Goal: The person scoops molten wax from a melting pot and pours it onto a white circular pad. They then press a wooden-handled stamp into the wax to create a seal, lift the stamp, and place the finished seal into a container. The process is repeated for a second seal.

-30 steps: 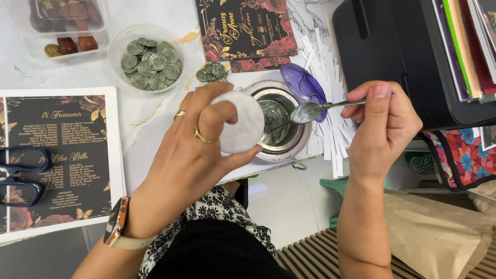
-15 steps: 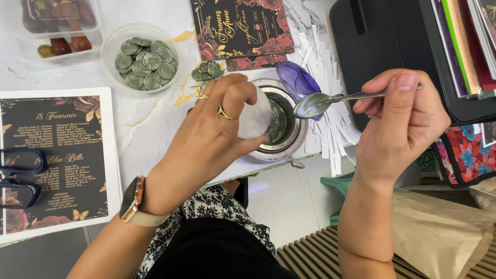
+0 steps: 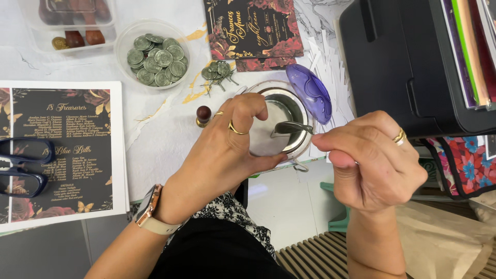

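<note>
My left hand (image 3: pixel 227 150) holds a small clear round container (image 3: pixel 266 137) tilted above a round metal pot (image 3: pixel 289 116) at the table's edge. A metal spoon (image 3: pixel 290 127) is pinched in my right hand (image 3: pixel 369 160), its bowl over the pot's opening beside the container. The pot's purple translucent lid (image 3: pixel 308 92) rests against its far rim. A small wooden-handled stamp (image 3: pixel 203 114) stands just left of my left hand.
A clear bowl of round green seals (image 3: pixel 155 56) and a loose pile of seals (image 3: pixel 217 71) sit behind. Dark floral cards (image 3: pixel 253 31), a printed sheet (image 3: pixel 67 150), blue scissors (image 3: pixel 20 168), a plastic tray (image 3: pixel 67 20) and a black printer (image 3: pixel 413 62) surround the pot.
My right hand has swung down and left, bringing the spoon's bowl over the pot. My left hand has lowered and tilted the clear container toward the pot.
</note>
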